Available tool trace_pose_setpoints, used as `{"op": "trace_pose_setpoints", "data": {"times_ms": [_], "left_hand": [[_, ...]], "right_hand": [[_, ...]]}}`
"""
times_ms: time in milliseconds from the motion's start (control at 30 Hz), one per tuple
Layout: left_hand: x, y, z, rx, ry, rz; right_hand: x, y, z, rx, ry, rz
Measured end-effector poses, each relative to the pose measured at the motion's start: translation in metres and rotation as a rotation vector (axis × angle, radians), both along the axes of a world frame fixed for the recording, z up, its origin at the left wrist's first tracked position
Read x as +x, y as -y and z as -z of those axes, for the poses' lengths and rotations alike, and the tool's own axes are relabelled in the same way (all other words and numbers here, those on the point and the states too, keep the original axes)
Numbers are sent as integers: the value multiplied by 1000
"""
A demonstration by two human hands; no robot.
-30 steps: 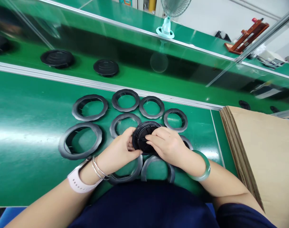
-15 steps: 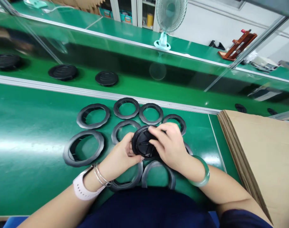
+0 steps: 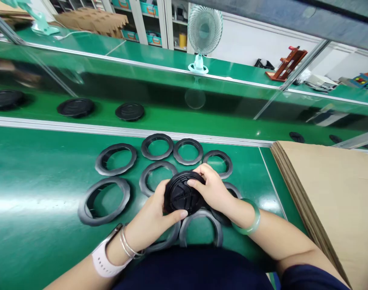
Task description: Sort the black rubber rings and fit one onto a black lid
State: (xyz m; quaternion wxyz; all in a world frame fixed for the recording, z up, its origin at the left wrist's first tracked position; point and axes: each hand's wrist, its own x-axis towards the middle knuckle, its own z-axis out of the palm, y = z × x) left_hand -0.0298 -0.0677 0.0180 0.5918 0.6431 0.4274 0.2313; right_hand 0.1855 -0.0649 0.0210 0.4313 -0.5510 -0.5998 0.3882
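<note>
Head view: green bench (image 3: 44, 201) below conveyor (image 3: 171, 114).

You've got bare surface (image 3: 35, 177) left of the rings (image 3: 115, 159); cardboard stack (image 3: 329, 193) blocks the right, rail (image 3: 81, 128) the far side.

The left hand (image 3: 152, 217) has a pale pink watch strap (image 3: 102, 257) around the wrist, with two thin silver bangles (image 3: 127, 245) just beside the strap on the hand's side. The right hand (image 3: 212, 190) wears one smooth, pale green bangle (image 3: 250, 219). Dark navy clothing (image 3: 196, 268) covers the torso, and a short navy sleeve (image 3: 310, 278) shows up the arm from the green bangle.
</note>
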Motion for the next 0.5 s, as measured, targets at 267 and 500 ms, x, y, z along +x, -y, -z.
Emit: {"op": "trace_pose_setpoints", "data": {"times_ms": [267,500], "left_hand": [[3,3,-6,-15,-61,-40],[1,3,-12,-37,-35,-103]], "right_hand": [[-5,1,6,-11,50,54],[0,2,-9,-161,-232,-185]]}}
